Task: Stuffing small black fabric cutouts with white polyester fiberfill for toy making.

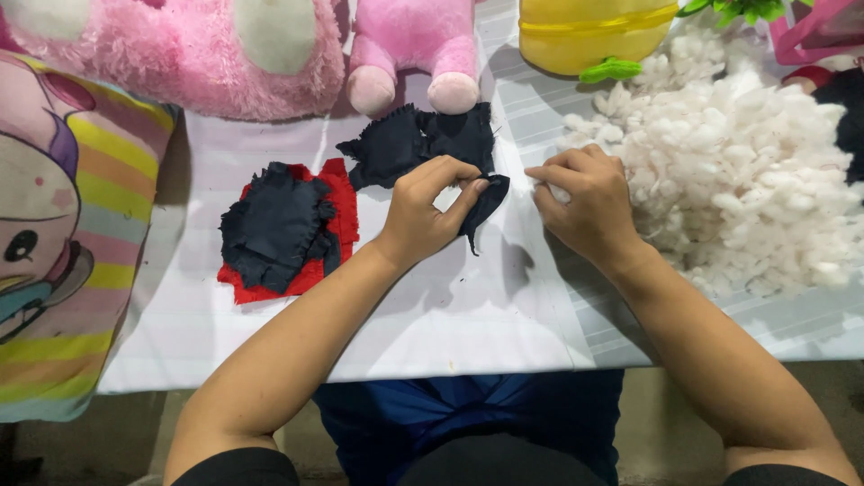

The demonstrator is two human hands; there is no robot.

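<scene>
White-covered worktop (432, 333), big stuffing pile (747, 180) on the right. Left hand (423, 216) pinches dark fabric piece (423, 144); right hand (585, 202) pinches a stuffing tuft at the pile's edge. Loose grip could probably drop it.

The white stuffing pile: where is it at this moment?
In the head view, the white stuffing pile lies on the table's right side, touching the right hand and below the yellow plush toy.

Fabric pieces (286, 227) left, stuffing heap (738, 171) right.
</scene>
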